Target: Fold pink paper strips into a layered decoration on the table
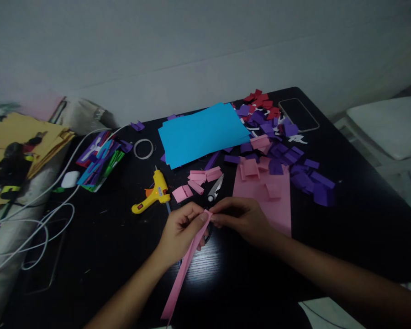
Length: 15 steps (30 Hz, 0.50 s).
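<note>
A long pink paper strip slants down toward the table's front edge, its upper end between both hands. My left hand pinches the strip near that end, thumb on top. With thumb and fingertips, my right hand grips the end's right corner. Scissors lie just beyond the hands, blades pointing away, their handles partly hidden. Several small folded pink paper pieces rest behind them. To the left lies a yellow glue gun. A pink paper sheet is under the right hand's far side.
Blue paper sheets lie at the back, beside piled purple pieces and red pieces. A phone sits at the far right corner. White cables, a tape roll and coloured paper strips are on the left. A white chair stands right.
</note>
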Available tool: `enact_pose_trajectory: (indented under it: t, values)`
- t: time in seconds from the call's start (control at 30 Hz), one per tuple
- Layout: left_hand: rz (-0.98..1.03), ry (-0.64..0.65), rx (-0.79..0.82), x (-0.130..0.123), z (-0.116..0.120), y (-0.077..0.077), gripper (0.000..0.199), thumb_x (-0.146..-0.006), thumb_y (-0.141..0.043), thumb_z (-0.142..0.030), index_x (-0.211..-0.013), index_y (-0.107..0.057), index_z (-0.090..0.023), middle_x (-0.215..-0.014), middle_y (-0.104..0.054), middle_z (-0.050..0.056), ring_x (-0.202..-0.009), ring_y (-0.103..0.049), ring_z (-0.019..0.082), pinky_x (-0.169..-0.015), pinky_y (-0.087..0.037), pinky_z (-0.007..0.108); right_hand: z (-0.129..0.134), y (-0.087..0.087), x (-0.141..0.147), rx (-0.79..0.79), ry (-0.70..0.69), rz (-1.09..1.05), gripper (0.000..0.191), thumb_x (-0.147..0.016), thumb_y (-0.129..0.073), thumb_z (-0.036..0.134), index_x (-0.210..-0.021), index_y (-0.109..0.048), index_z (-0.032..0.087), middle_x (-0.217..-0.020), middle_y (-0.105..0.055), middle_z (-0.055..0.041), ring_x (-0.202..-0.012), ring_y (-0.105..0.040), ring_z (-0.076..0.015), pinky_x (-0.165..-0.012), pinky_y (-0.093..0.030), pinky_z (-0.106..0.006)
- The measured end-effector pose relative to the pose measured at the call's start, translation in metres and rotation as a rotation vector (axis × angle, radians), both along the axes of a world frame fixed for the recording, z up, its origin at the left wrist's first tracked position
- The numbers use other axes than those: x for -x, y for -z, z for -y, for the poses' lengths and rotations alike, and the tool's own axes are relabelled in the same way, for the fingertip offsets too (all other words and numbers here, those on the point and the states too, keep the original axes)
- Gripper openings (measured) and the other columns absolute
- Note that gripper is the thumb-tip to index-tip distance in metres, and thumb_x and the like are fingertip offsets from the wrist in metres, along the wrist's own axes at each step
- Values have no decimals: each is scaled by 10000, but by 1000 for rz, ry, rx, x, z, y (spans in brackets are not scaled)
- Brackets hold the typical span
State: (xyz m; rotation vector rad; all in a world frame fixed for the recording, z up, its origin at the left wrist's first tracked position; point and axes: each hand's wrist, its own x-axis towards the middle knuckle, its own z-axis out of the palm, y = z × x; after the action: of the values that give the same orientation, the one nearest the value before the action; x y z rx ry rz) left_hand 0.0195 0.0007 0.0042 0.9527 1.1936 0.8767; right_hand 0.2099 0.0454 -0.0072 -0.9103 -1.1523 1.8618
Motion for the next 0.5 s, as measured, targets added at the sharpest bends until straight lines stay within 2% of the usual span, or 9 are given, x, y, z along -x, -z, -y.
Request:
enact_pose_trajectory:
  t: [0.17,0.5]
  values:
    - [29,-11,5,0,-1,-1,362,-935,-699,-492,-835,-641,-149,-610,-662,-18,-409,-610,92,-385,-492,167,-1,1,-1,-7,-18,-5,159,-760,-893,252,-896,-823,211,-754,-770,-10,-660,-698,-131,-671,-579,-267]
    - [27,23,27,3,-3,-5,387,-920,-700,-523,-853,-654,-145,-618,-670,-8,-427,-614,100,-401,-497,178,-2,-1,-1,-32,-11,23,158,-755,-899,292,-868,-827,207,-758,-768,-16,-661,-685,-137,-676,-578,-279]
